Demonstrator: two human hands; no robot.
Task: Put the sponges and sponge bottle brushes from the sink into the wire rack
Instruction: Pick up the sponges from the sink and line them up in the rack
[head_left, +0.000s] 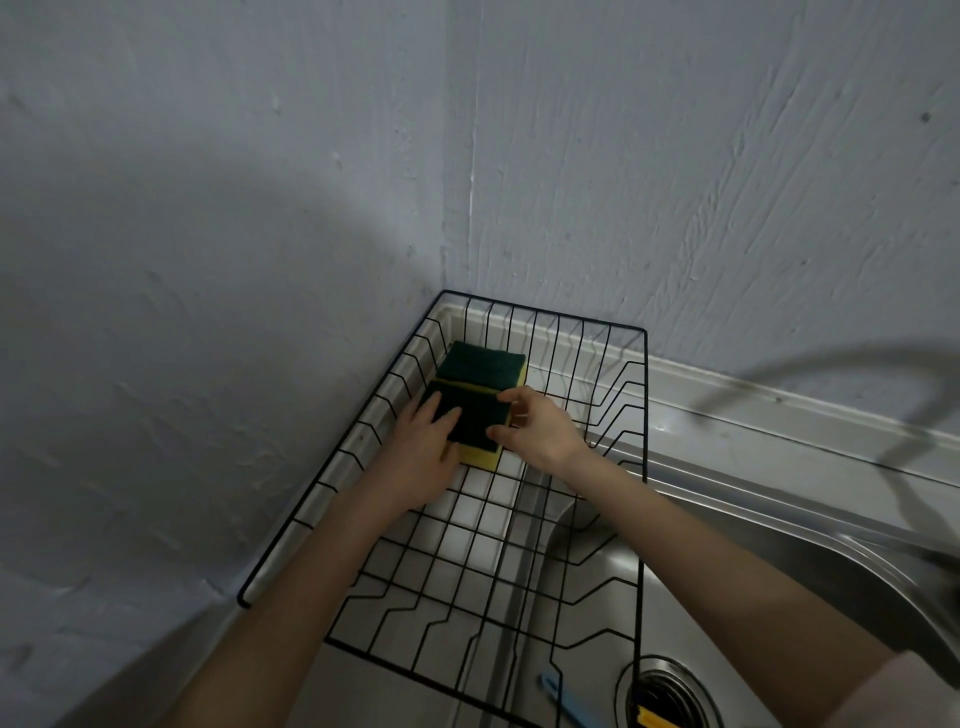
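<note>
Near sponge (475, 423) in the wire rack (643, 415), left hand (423, 457) flat on top — right hand (537, 428) pinching its edge, second sponge (480, 366) just beyond the fingertips.

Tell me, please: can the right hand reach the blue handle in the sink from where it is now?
Probably yes. The right hand is up in the wire rack at a sponge; the blue handle lies below the rack's near edge, with nothing covering it.
</note>
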